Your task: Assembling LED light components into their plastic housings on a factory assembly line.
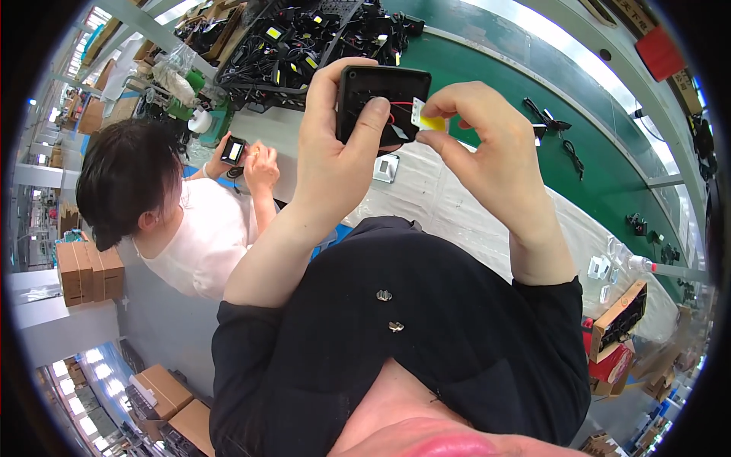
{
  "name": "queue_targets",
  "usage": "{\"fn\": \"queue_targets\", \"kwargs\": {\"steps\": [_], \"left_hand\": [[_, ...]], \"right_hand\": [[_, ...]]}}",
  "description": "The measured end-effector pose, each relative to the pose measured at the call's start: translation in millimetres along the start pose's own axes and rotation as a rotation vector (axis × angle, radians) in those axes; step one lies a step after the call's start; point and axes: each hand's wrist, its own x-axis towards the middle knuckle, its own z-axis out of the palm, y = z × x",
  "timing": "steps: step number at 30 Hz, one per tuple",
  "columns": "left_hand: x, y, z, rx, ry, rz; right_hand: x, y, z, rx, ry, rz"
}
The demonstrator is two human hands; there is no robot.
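Observation:
My left hand grips a black square lamp housing, its open hollow side facing up and the thumb resting inside. Just right of it, my right hand pinches a small white LED plate with a yellow patch between thumb and forefinger. A red wire runs from inside the housing to the plate. The plate stands at the housing's right edge, tilted; whether the two touch I cannot tell. Below the hands, a silvery square frame lies on the white-covered bench.
A black crate full of cabled lamps stands at the back left. On the green conveyor belt lie black cabled parts. At my left a co-worker holds a small lamp. A carton stands at the right.

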Motion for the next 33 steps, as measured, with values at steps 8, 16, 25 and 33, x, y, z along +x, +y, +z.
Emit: {"fn": "queue_targets", "kwargs": {"steps": [8, 16, 25, 33], "left_hand": [[1.8, -8.5, -7.0, 0.232, 0.039, 0.266], [-15.8, 15.5, -17.8, -0.26, -0.298, -0.015], [-17.5, 21.4, -20.4, -0.048, -0.321, 0.09], [-15.7, 27.1, -23.9, -0.161, -0.269, -0.083]], "right_hand": [[9.5, -8.0, 7.3, -0.124, 0.123, -0.328], [11.8, -21.1, 6.8, -0.11, 0.151, -0.471], [15.1, -21.4, 10.0, -0.118, 0.141, -0.505], [25.9, -15.7, 14.2, -0.122, 0.123, -0.543]]}}
